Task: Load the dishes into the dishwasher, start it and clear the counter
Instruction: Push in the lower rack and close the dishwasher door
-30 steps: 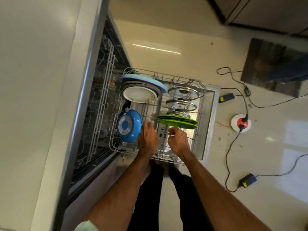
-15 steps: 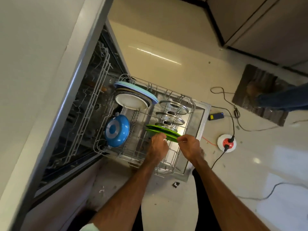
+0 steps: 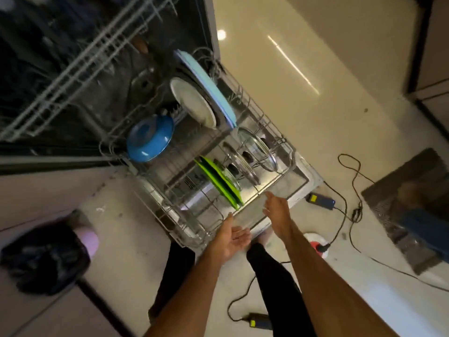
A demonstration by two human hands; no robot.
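Note:
The dishwasher's lower rack (image 3: pixel 245 100) is pulled out over the open door (image 3: pixel 305 176). In it stand two green plates (image 3: pixel 220 181), glass lids (image 3: pixel 257 148), a blue bowl (image 3: pixel 149 138), a white plate (image 3: pixel 194 103) and a pale blue plate (image 3: pixel 206 83). My left hand (image 3: pixel 232 237) is open, palm up, at the rack's near edge. My right hand (image 3: pixel 277 211) is open just to the right of the green plates, holding nothing.
The upper rack (image 3: pixel 80 62) sits in the dark dishwasher tub. A black bag (image 3: pixel 45 256) lies on the floor at left. Cables, black adapters (image 3: pixel 320 200) and a round red-white socket (image 3: pixel 315 243) lie on the tiled floor. A dark mat (image 3: pixel 410 205) is at right.
Both hands have let go of the green plates and pulled back to the rack's near edge. The camera has swung lower and to the left, bringing the black bag into view.

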